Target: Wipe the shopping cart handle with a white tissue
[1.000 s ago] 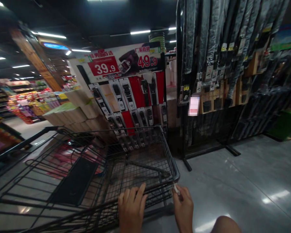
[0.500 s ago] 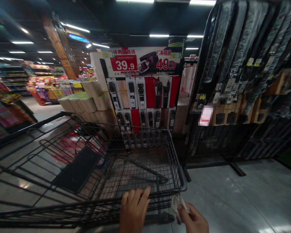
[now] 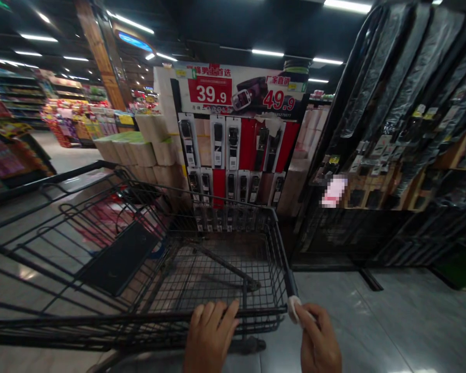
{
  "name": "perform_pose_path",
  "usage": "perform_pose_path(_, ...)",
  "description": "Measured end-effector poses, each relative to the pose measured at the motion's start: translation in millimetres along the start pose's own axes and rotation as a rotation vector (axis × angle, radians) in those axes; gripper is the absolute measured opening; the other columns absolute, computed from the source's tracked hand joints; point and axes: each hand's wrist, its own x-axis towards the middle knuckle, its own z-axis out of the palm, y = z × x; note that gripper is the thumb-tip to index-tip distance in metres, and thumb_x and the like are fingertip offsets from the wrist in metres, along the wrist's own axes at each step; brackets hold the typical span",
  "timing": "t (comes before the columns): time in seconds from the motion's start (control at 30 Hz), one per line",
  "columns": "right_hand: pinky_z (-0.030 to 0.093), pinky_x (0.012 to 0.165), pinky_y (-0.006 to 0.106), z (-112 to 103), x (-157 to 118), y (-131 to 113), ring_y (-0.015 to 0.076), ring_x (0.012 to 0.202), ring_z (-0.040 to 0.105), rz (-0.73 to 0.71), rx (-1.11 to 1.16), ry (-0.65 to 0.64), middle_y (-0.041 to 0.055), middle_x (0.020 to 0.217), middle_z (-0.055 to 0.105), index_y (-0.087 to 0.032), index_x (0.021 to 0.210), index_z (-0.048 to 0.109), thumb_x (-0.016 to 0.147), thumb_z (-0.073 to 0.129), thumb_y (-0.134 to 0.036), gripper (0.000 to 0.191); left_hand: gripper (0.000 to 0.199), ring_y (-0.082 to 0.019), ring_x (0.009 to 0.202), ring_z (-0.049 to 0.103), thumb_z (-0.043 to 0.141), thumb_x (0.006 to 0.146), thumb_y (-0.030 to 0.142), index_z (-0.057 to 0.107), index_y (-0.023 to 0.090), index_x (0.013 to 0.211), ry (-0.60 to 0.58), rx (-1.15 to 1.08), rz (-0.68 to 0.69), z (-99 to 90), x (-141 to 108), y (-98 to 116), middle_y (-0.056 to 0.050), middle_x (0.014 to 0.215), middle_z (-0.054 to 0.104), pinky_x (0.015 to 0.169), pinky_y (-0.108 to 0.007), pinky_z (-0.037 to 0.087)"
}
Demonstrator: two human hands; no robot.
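1 wire shopping cart (image 3: 118, 261) before you could roll off line if you press its corner (image 3: 291, 285) too hard; its long axis runs left to right, and it points right. Your left hand (image 3: 209, 334) lies over the near rail (image 3: 256, 312), its grip hidden, while your right hand (image 3: 319, 336) pinches a small white cloth (image 3: 294, 310) against that corner.

premises: a shop, by all signs a large supermarket. evidence noted: a wire shopping cart (image 3: 281, 248) on a polished floor (image 3: 431, 316); a price board (image 3: 244, 96) reading 39.9 and 49.9 above racked, boxed belts (image 3: 233, 142); plastic-wrapped merchandise (image 3: 406, 67) hanging with tags at right; stocked shelves (image 3: 13, 98) at far left; strip lights (image 3: 267, 53) across a dark ceiling.
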Motion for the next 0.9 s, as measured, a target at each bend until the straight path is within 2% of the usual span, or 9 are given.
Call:
perform_pose_path(0.2,0.054,0.065,0.026,-17.1,23.6,11.3,0.0163,0.077,0.064,-0.165,-0.058,-0.148,0.0081,0.09,0.061,-0.027,0.112,0.064,0.089,0.042,-0.016,0.034,0.025,-0.012,0.079,0.052,0.044,0.09,0.033,0.061,0.027,0.107,-0.059,0.01,0.084,-10.1,5.8,-1.7,0.003,0.082,0.063,0.082,-0.03,0.033)
perform_pose_path(0.4,0.053,0.064,0.026,-14.5,55.9,21.5,0.0163,0.074,0.062,-0.106,-0.031,-0.22,0.0074,0.087,0.061,-0.024,0.102,0.068,0.09,0.041,-0.023,0.03,0.024,-0.013,0.081,0.053,0.045,0.089,0.029,0.061,0.028,0.107,-0.044,0.009,0.059,-6.5,2.8,-2.0,0.002,0.084,0.063,0.081,-0.031,0.034)
perform_pose_path(0.53,0.051,0.068,0.027,-7.0,72.4,26.3,0.0164,0.077,0.06,-0.057,0.004,-0.265,0.0069,0.087,0.059,-0.022,0.101,0.069,0.089,0.042,-0.022,0.029,0.024,-0.013,0.08,0.053,0.046,0.089,0.028,0.062,0.027,0.106,-0.034,0.008,0.044,-5.8,4.4,0.2,0.002,0.084,0.063,0.081,-0.031,0.034)
perform_pose_path(0.67,0.051,0.069,0.027,-6.9,72.9,25.2,0.0168,0.077,0.06,-0.048,0.044,-0.264,0.0067,0.085,0.06,-0.022,0.098,0.069,0.087,0.043,-0.019,0.028,0.023,-0.013,0.08,0.053,0.047,0.088,0.028,0.062,0.027,0.105,-0.037,0.014,0.044,-6.8,5.1,0.6,0.002,0.084,0.063,0.08,-0.031,0.035)
perform_pose_path(0.9,0.052,0.064,0.025,-23.9,50.8,10.1,0.0167,0.073,0.061,-0.041,0.112,-0.309,0.0059,0.082,0.061,-0.023,0.098,0.07,0.082,0.047,-0.014,0.03,0.027,-0.013,0.08,0.054,0.047,0.086,0.02,0.06,0.028,0.108,-0.028,-0.004,0.039,-11.6,-1.3,0.1,0.002,0.084,0.063,0.08,-0.031,0.036)
